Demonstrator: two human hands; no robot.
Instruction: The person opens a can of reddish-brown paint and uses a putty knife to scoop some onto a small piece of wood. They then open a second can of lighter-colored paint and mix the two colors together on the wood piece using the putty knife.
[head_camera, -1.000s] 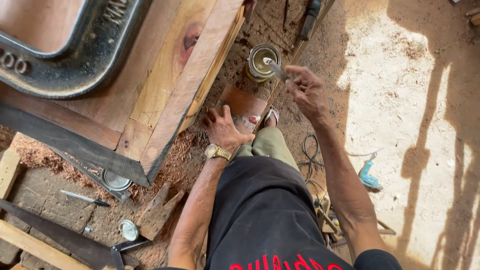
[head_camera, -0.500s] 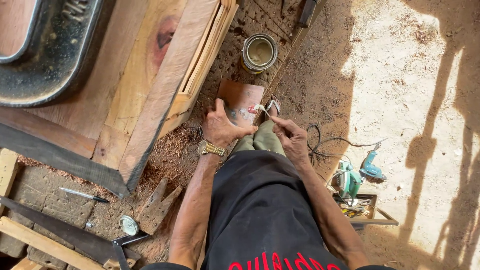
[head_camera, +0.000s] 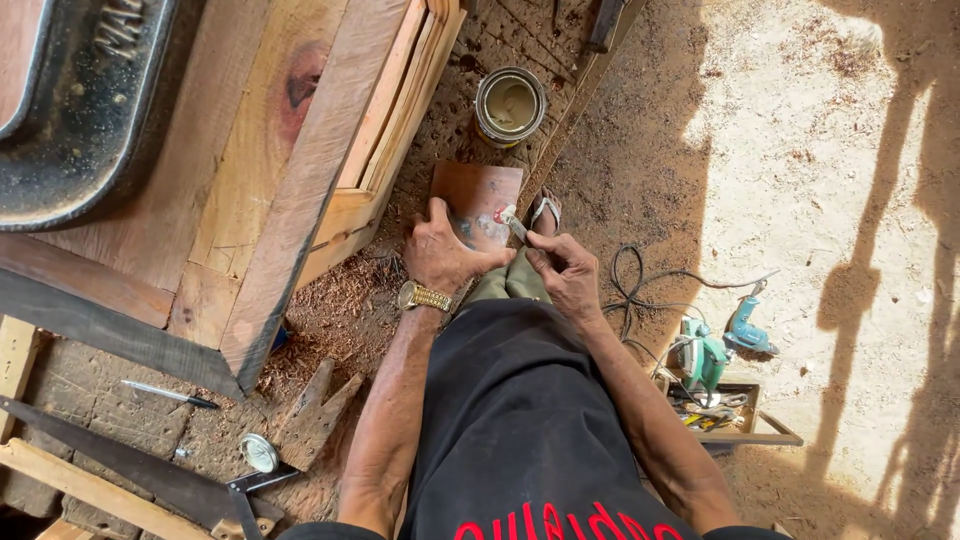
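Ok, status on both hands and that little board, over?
Left hand flat on small wooden board. Right hand pinching small tool, tip at board. Open tin can beyond, apart.

An open-air carpentry workshop: sawdust-strewn dirt floor (head_camera: 640, 150), stacked timber frames (head_camera: 300, 190) at left, power tools (head_camera: 715, 350) at right.

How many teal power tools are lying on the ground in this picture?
2. One teal drill lies on the sandy ground at the right. One teal tool lies just left of it, over a wooden tray. More may be hidden in the tray.
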